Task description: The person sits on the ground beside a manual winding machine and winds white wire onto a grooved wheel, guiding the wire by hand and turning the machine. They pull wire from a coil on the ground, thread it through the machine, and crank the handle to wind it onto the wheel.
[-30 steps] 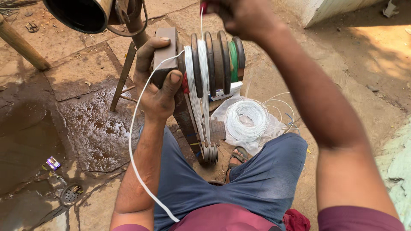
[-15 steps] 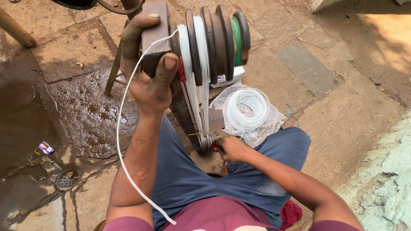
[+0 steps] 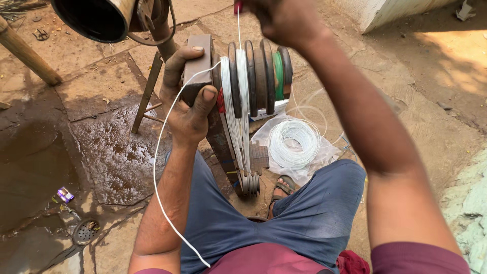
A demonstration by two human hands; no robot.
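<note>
**Desk:** Stone paving [image 3: 101,91], patched with damp along its left side, fills the ground. What sits at the centre?

**Photographer:** A winding former [image 3: 253,76] of several dark discs set side by side, one groove showing green, stands upright in front of a seated person's knees. White wire [image 3: 238,127] is wrapped in long loops from its grooves down to a small pulley block [image 3: 249,182] near the person's sandalled foot [image 3: 284,187].

**Desk:** And the hands?

**Photographer:** The left hand [image 3: 190,96] is clamped round the rusty block [image 3: 198,66] at the former's left end, fingers over the top and thumb pressed on its near face. A loose strand of the white wire passes over that hand and trails down past the forearm to the lap. The right hand [image 3: 284,23] is raised above the discs, closed on a taut strand that runs straight down into a groove; a bit of red shows at its fingertips.

**Desk:** Around them?

**Photographer:** A loose wire coil [image 3: 294,142] lies on clear plastic just right of the former. A dark metal pipe mouth [image 3: 96,18] hangs at the upper left, a wooden post [image 3: 25,53] leans near the paving's left edge, and a small drain cover [image 3: 85,231] sits at the lower left.
</note>
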